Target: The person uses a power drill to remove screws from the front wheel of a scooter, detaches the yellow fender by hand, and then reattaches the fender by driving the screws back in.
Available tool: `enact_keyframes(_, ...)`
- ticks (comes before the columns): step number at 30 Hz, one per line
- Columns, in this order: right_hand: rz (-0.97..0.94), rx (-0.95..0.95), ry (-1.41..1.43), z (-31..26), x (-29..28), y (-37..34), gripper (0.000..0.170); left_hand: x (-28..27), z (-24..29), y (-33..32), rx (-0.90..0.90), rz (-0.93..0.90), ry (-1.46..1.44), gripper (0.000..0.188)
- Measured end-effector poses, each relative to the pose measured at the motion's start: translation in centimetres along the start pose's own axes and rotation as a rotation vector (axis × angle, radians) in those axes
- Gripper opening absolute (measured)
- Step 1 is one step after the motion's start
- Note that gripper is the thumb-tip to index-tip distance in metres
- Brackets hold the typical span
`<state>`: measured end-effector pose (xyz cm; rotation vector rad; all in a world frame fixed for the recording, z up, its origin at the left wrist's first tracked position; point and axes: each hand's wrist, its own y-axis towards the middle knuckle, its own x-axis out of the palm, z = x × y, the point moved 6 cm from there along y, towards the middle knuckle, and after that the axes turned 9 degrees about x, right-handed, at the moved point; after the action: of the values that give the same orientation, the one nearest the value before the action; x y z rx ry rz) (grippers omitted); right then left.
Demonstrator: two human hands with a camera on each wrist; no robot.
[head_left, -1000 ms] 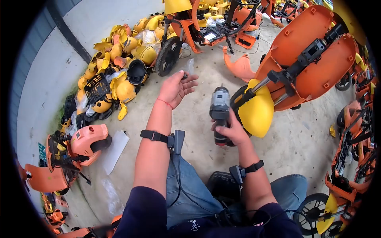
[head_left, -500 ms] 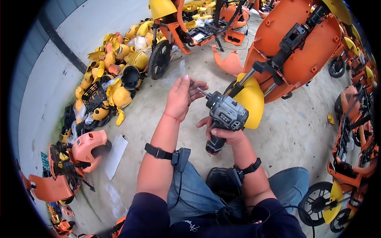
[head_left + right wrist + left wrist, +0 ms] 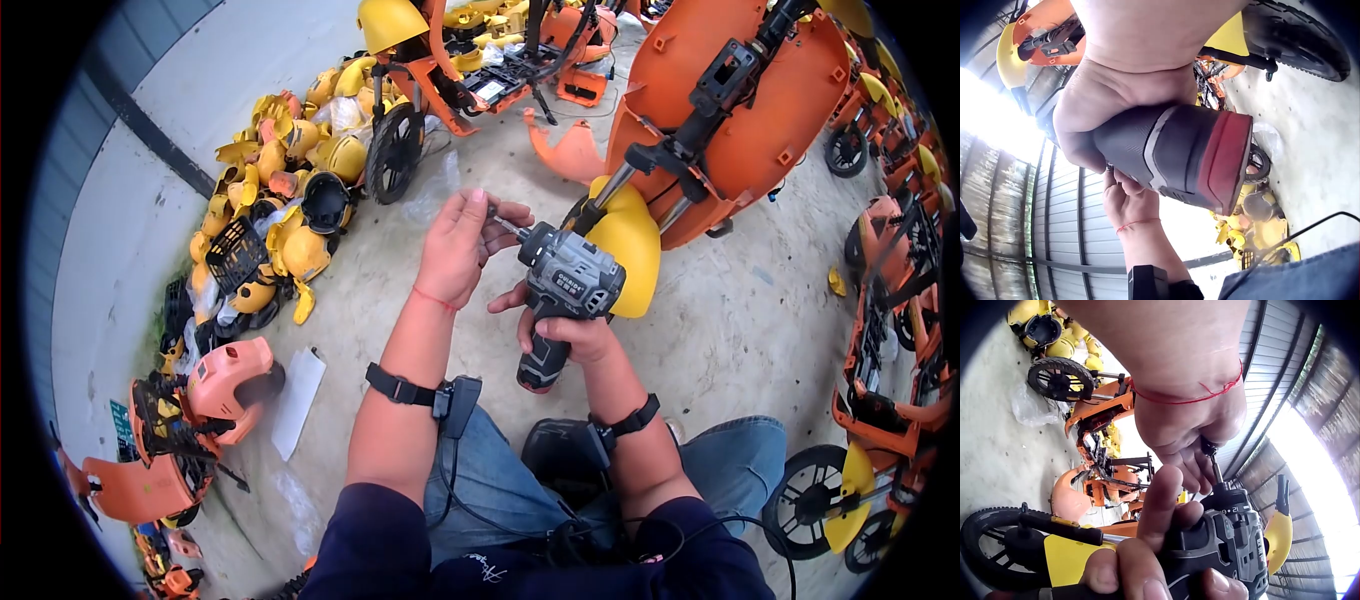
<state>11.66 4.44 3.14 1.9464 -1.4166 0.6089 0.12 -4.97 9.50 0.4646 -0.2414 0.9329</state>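
Note:
In the head view, the right hand (image 3: 585, 338) grips the handle of a grey and black power drill (image 3: 572, 272), its nose pointing left. A thin metal bit (image 3: 1217, 470) reaches from the chuck to a small dark piece (image 3: 1209, 449) pinched in the left hand (image 3: 455, 250). Whether bit and piece are joined, I cannot tell. One right finger stretches out beside the drill, seen in the left wrist view. The drill's red-edged base (image 3: 1225, 164) fills the middle of the right wrist view, with the left hand (image 3: 1132, 207) beyond it.
An orange scooter shell (image 3: 755, 130) with a yellow fender (image 3: 632, 262) stands just beyond the drill. Yellow helmets (image 3: 305, 252) lie heaped at the left. Scooter frames line the right side; a white board (image 3: 298, 405) lies on the concrete floor.
The drill has swung from pointing away to pointing left, its bit now at the left hand's fingertips. The left fingers, earlier spread, have come in around the small piece. The head view has shifted slightly.

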Motion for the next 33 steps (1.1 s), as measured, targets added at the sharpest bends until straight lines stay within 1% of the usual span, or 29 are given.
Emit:
enact_keyframes(7, 0.003, 0.003, -0.011, -0.2, 0.1, 0.2, 0.072, 0.0, -0.1, 0.1, 0.016, -0.020, 0.065, 0.025)
enact_keyframes(10, 0.009, 0.022, -0.028, -0.2, -0.1, 0.1, 0.071, -0.2, -0.1, 0.1, 0.044, -0.059, 0.185, 0.024)
enact_keyframes(12, 0.012, 0.053, -0.071, -0.4, -0.4, 0.1, 0.069, -0.2, 0.2, 0.2, 0.024, -0.057, 0.216, 0.023)
enact_keyframes(14, 0.017, 0.099, -0.146, -0.7, -0.8, -0.1, 0.067, -0.3, 0.1, 0.0, -0.012, -0.029, 0.215, 0.023)
enact_keyframes(16, 0.033, 0.102, -0.159, -0.8, -0.8, -0.3, 0.065, -0.4, -0.3, -0.1, -0.063, 0.017, 0.185, 0.023)
enact_keyframes(19, 0.040, 0.111, -0.162, -0.8, -0.7, -0.2, 0.063, -0.1, -0.4, 0.0, -0.053, 0.046, 0.226, 0.023)
enact_keyframes(22, 0.042, 0.118, -0.155, -0.7, -0.9, -0.3, 0.062, -0.1, -0.7, 0.1, -0.002, 0.043, 0.247, 0.024)
enact_keyframes(25, 0.042, 0.121, -0.150, -0.8, -1.1, -0.4, 0.061, 0.0, -1.2, 0.2, 0.028, 0.061, 0.224, 0.025)
enact_keyframes(29, 0.050, 0.141, -0.202, -1.2, -1.4, -0.7, 0.058, -0.4, -1.2, 0.1, -0.039, 0.042, 0.246, 0.025)
enact_keyframes(32, 0.085, 0.146, -0.297, -1.2, -1.8, -0.8, 0.058, -0.3, -1.5, 0.0, -0.073, 0.042, 0.262, 0.025)
enact_keyframes(33, 0.070, 0.148, -0.295, -1.3, -1.7, -0.8, 0.054, -0.5, -1.6, 0.0, -0.081, 0.044, 0.268, 0.025)
